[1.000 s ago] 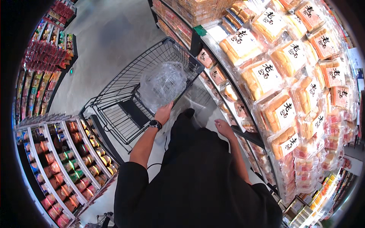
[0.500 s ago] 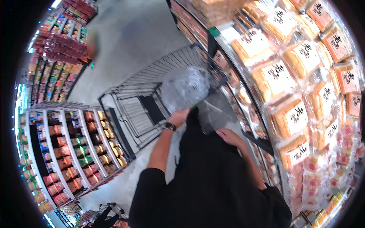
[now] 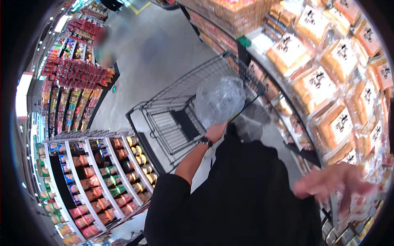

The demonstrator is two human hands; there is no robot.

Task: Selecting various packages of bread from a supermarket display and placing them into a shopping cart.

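Note:
My left hand (image 3: 215, 133) is closed at the near side of a dark wire shopping cart (image 3: 176, 88), seemingly round its handle; the fingertips are hidden. Right against that hand, over the cart, sits a puffed-up clear plastic bag (image 3: 221, 98); its contents cannot be made out. A see-through flap of plastic (image 3: 250, 129) hangs beside it. My right hand (image 3: 334, 182), smeared by motion, is raised at the right with fingers spread and nothing visible in it. It hovers in front of a display of wrapped bread packs (image 3: 315, 84) with white labels.
Along the right runs the bread display's dark shelf edge (image 3: 283, 108), close to the cart. Stacked boxes (image 3: 242, 16) stand farther up. To the left is a shelf of cup-shaped packs (image 3: 96, 180), with red packets (image 3: 80, 74) beyond it. Grey floor (image 3: 152, 37) stretches ahead.
My right hand has left the clear plastic and swung right, up toward the bread packs. My left hand stays at the cart. The whole view has shifted, with cart and shelves farther right.

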